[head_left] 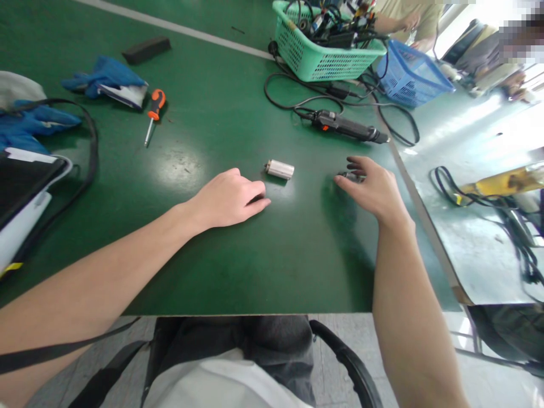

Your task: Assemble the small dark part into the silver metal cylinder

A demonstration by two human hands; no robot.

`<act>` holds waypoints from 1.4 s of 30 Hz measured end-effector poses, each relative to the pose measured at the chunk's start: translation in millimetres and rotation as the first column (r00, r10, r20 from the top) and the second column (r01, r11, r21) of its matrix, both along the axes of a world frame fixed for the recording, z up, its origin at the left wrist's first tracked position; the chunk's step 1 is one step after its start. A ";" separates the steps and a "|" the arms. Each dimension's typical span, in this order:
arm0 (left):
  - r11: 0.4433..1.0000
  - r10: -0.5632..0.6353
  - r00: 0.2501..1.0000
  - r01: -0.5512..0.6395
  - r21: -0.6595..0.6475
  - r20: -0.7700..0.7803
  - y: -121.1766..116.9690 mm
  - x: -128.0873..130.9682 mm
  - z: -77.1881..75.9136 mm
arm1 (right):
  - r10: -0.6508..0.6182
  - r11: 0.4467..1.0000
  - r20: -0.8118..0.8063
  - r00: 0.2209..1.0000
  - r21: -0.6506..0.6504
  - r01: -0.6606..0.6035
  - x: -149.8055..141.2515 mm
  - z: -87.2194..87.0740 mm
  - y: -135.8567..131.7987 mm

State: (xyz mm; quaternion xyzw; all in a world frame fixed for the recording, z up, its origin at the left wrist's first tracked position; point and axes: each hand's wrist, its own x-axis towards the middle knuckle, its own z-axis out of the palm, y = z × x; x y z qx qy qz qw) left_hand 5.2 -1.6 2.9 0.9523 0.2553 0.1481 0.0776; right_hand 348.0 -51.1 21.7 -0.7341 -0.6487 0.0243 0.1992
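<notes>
A small silver metal cylinder point(280, 169), with a short pin at its left end, lies on the green table. My left hand point(232, 198) rests just left of it, loosely curled; a gap shows between thumb and forefinger, with nothing visible in it. To the right, my right hand point(372, 184) curves its thumb and fingers around a small metal part point(356, 178), mostly covered by the hand. Beyond that hand lies a black electric screwdriver point(348, 127) with its cable.
An orange-handled screwdriver point(156, 107), a dark block point(147, 50) and blue gloves point(104, 76) lie at the left. Farther back stand a green basket point(327, 63) of cabled parts and a blue basket point(410, 71). Other people sit beyond. A yellow tool point(505, 181) lies right.
</notes>
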 end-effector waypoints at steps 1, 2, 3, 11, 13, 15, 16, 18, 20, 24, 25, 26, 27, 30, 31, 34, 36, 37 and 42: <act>1.000 0.000 1.000 0.000 -0.002 -0.002 -0.1 0.0 0.0 | -0.002 0.998 -0.025 1.000 0.062 0.004 -4.7 1.0 0.3; 1.000 0.001 1.000 -0.001 -0.003 -0.006 -0.3 0.0 0.1 | 0.004 0.991 -0.046 0.999 0.132 0.002 -11.8 2.4 1.0; 1.000 0.002 1.000 -0.002 -0.002 -0.010 -0.6 0.0 0.2 | 0.022 0.980 -0.060 0.998 0.197 -0.010 -21.3 4.1 2.0; 0.998 0.023 0.999 -0.024 0.052 0.024 -1.3 -1.7 -1.0 | 0.435 0.886 0.016 0.900 0.168 -0.431 -110.8 -7.9 19.9; 0.998 0.024 0.999 -0.025 0.052 0.025 -0.9 -1.6 -1.1 | 0.479 0.866 0.045 0.877 0.142 -0.480 -114.8 -15.4 21.6; 0.998 0.029 0.999 -0.030 0.052 0.029 -1.3 -1.1 -0.2 | 0.493 0.857 0.057 0.868 0.137 -0.496 -113.4 -18.1 18.7; 0.998 0.033 0.999 -0.035 0.050 0.035 -1.8 -0.9 0.5 | 0.496 0.856 0.052 0.867 0.138 -0.499 -112.3 -17.3 15.3; 0.996 0.067 0.996 -0.071 0.054 0.066 -3.4 -0.5 2.5 | 0.520 0.846 0.022 0.854 0.127 -0.518 -111.2 -13.1 5.5; 0.994 0.101 0.991 -0.106 0.042 0.091 -4.9 -0.3 4.3 | 0.561 0.824 -0.029 0.827 0.107 -0.556 -112.2 -7.7 -5.9; 0.993 0.117 0.991 -0.117 0.008 0.061 -5.7 -0.3 4.8 | 0.603 0.798 -0.087 0.793 0.074 -0.598 -116.4 -2.1 -20.6; 0.993 0.116 0.992 -0.116 0.003 0.054 -5.4 -0.3 4.2 | 0.601 0.799 -0.085 0.795 0.070 -0.597 -117.1 -2.2 -21.6; 0.993 0.118 0.992 -0.118 0.000 0.051 -5.0 -0.3 3.6 | 0.599 0.801 -0.079 0.797 0.070 -0.595 -117.7 -2.6 -22.0; 0.993 0.120 0.991 -0.120 -0.003 0.054 -4.6 -0.3 3.0 | 0.597 0.802 -0.074 0.799 0.073 -0.592 -118.1 -3.2 -21.8; 0.992 0.125 0.990 -0.125 -0.006 0.060 -4.0 0.1 2.3 | 0.595 0.804 -0.066 0.801 0.083 -0.590 -119.3 -6.3 -20.9; 0.992 0.126 0.990 -0.126 -0.006 0.058 -4.0 0.3 2.4 | 0.593 0.805 -0.063 0.803 0.087 -0.587 -119.9 -7.6 -20.7; 0.990 0.141 0.989 -0.141 -0.007 0.041 -4.9 1.2 3.8 | 0.580 0.813 -0.049 0.813 0.096 -0.574 -122.3 -13.1 -20.4; 0.988 0.154 0.988 -0.154 -0.005 0.026 -5.7 1.6 4.8 | 0.570 0.819 -0.042 0.821 0.112 -0.563 -123.6 -17.0 -20.0; 0.987 0.158 0.987 -0.158 -0.003 0.018 -6.0 1.7 5.2 | 0.567 0.820 -0.041 0.823 0.120 -0.559 -124.0 -18.6 -19.8; 0.986 0.165 0.986 -0.165 -0.006 -0.005 -6.5 2.1 5.6 | 0.569 0.818 -0.024 0.822 0.123 -0.563 -125.5 -19.9 -20.0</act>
